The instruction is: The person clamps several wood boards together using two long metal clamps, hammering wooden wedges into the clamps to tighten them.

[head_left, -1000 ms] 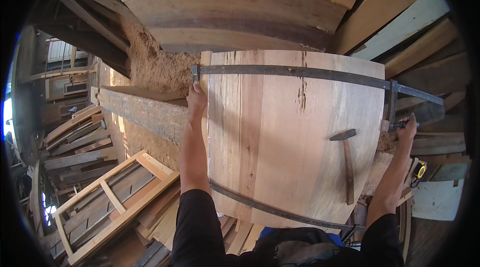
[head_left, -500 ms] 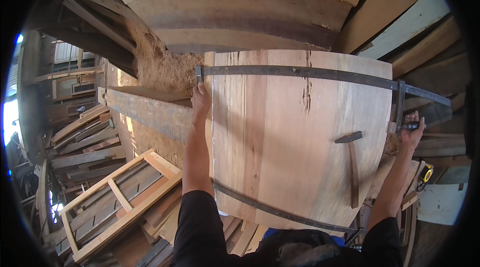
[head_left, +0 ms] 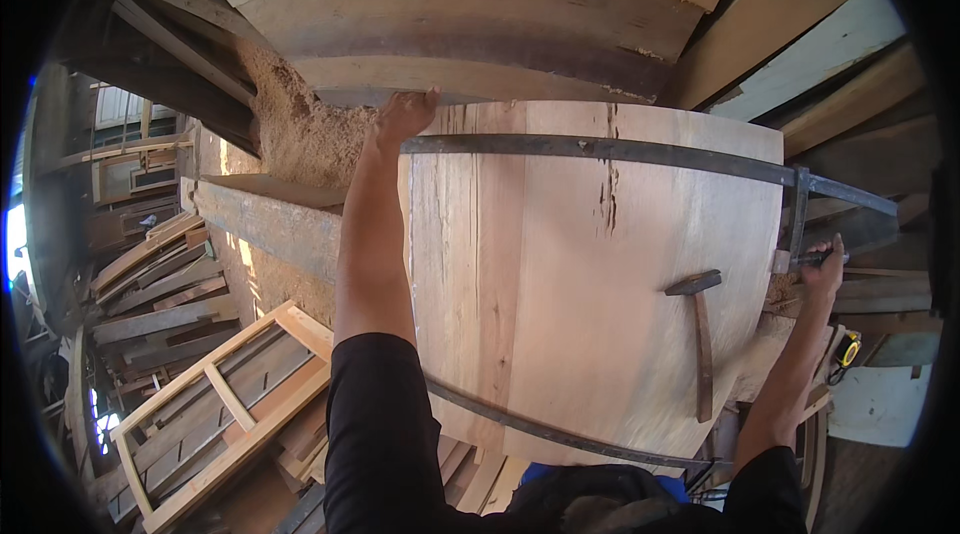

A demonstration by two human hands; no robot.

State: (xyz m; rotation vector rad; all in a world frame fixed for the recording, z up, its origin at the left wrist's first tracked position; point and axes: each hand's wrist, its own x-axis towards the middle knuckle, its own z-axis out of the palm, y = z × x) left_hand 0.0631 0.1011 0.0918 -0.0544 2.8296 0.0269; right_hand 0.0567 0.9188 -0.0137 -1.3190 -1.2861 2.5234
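Note:
A broad panel of pale boards lies before me, with a dark steel bar clamp across its far side. My left hand is at the panel's far left corner, fingers bent over the edge and partly hidden; it covers the clamp's left end. Beyond the panel's right edge, my right hand is closed around the screw handle of that clamp, beside its sliding jaw. A hammer with a wooden handle rests on the panel's right part. A second bar clamp runs along the near edge.
Large planks lean beyond the panel, next to heaped sawdust. A thick beam extends at the left, above a wooden frame and stacked offcuts. A yellow tape measure sits at the right.
My left hand has left the clamp's left end and moved farther away, up to the panel's far left corner. My right hand stays at the screw handle, its grip slightly shifted.

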